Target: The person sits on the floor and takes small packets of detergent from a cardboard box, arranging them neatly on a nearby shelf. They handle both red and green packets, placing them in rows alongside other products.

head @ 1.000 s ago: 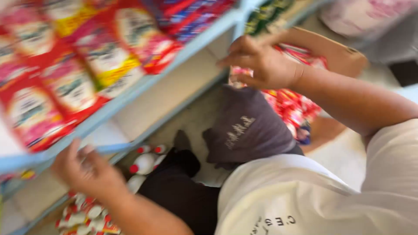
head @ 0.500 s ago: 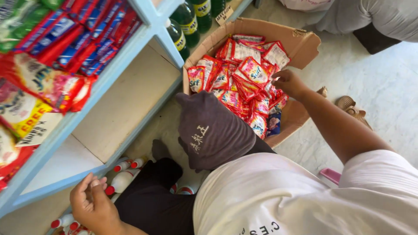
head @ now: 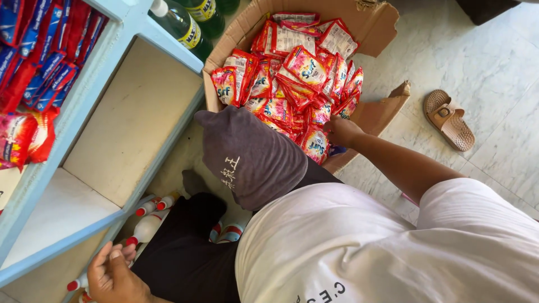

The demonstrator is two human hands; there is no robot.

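At the lower left, the left hand rests loosely open beside white red-capped bottles. Centre frame, the right hand grasps a glossy red sachet (crinkled plastic) in the sachet-filled cardboard box above.

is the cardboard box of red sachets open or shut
Open: the cardboard box has its flaps folded outward, red sachets lie piled in plain view, and the right hand reaches into them.
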